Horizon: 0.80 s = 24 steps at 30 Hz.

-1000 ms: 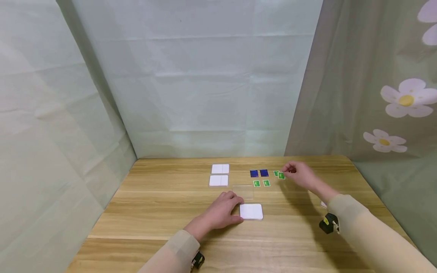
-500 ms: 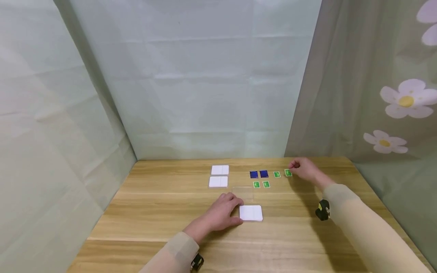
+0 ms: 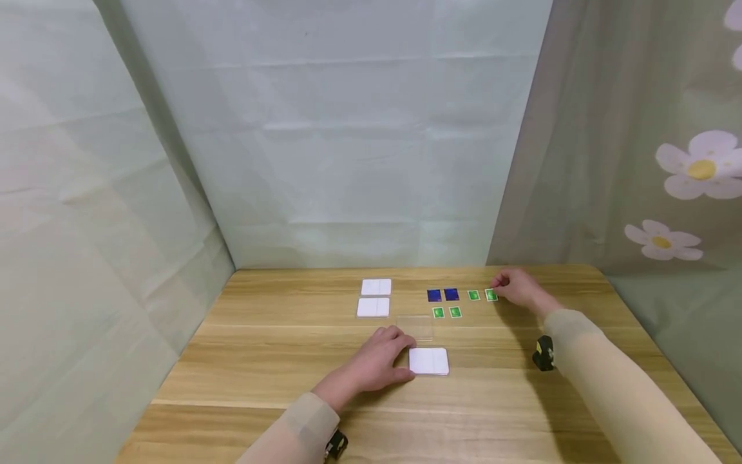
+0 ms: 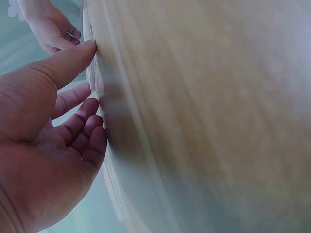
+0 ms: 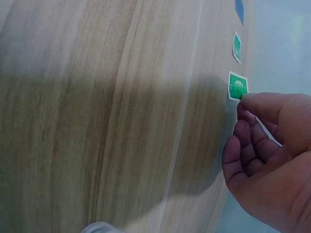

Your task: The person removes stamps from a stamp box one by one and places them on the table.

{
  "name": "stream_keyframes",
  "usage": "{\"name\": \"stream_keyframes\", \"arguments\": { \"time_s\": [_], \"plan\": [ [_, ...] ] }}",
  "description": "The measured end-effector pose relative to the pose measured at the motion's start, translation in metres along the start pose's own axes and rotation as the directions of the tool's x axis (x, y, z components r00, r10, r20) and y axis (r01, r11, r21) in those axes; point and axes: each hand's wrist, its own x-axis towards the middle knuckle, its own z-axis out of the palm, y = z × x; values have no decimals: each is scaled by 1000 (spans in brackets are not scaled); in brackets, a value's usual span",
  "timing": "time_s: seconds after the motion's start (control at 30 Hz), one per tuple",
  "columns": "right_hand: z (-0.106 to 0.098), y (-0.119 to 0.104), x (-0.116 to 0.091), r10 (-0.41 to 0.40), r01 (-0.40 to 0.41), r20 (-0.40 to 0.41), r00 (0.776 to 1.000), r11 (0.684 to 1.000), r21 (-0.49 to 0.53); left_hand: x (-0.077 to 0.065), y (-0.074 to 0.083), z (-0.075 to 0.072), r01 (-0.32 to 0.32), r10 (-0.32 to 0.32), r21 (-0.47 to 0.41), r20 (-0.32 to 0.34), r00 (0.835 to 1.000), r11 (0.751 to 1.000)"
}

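Observation:
My left hand (image 3: 379, 361) lies at the left end of a white card stack (image 3: 429, 361), in what looks like a clear case. Its thumb and index finger hold the stack at the near and far corners. At the back right, my right hand (image 3: 518, 288) pinches the corner of a small green stamp (image 5: 237, 86) between thumb and forefinger. That stamp has a white border and a pale round design, and it lies on or just above the table. Left of it is another green stamp (image 3: 474, 295), apart from it.
Two dark blue squares (image 3: 451, 294) continue the row leftward. Two more green stamps (image 3: 438, 312) lie in front of them. A clear flat case (image 3: 415, 327) sits beyond the card stack, and two white card stacks (image 3: 373, 307) stand farther left on the wooden table (image 3: 261, 361).
My right hand has moved right with the green stamp, away from the neighbouring one, and set it at the right end of the row. My left hand has stayed at the card stack.

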Motion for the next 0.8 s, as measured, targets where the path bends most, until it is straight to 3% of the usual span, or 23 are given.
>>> {"name": "stream_keyframes", "arguments": {
  "time_s": [0.3,0.8],
  "plan": [
    [5,2,6,10,-10,2,1000,996,-89,0,1,1,8,-8,-5,7,1000,1000],
    [8,-1,5,39,-43,-27,999,988,-152,-1,4,0,11,-11,-8,8,1000,1000]
  ]
}}
